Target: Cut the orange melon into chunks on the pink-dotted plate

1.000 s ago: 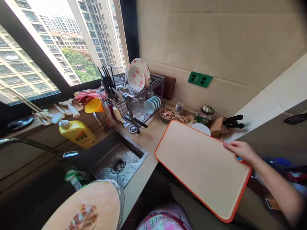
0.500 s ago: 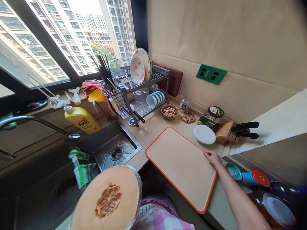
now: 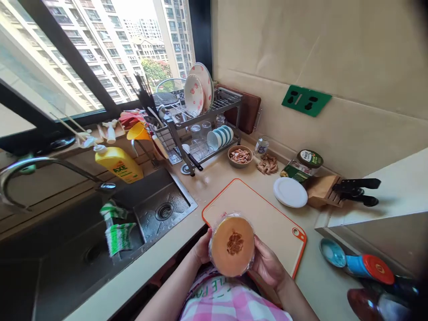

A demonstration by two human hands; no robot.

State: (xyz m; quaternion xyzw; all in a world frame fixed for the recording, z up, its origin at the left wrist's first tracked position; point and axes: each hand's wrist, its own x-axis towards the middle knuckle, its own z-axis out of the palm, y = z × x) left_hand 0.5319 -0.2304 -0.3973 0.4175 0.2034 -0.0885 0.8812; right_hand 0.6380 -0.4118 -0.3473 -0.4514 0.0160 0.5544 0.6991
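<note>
Left hand [image 3: 202,247], right hand [image 3: 267,267] clamped on opposite sides of plastic-wrapped melon half [image 3: 232,245], cut face up, held over orange-rimmed cutting board [image 3: 257,209] on table [image 3: 321,285]. Steel sink [image 3: 163,211] left of board. White plate [image 3: 290,192] just beyond board, knife block [image 3: 321,191] beside it, dish rack [image 3: 200,129] farther back.

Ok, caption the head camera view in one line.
Left hand and right hand hold a plastic-wrapped melon half above an orange-rimmed cutting board beside a steel sink.
</note>
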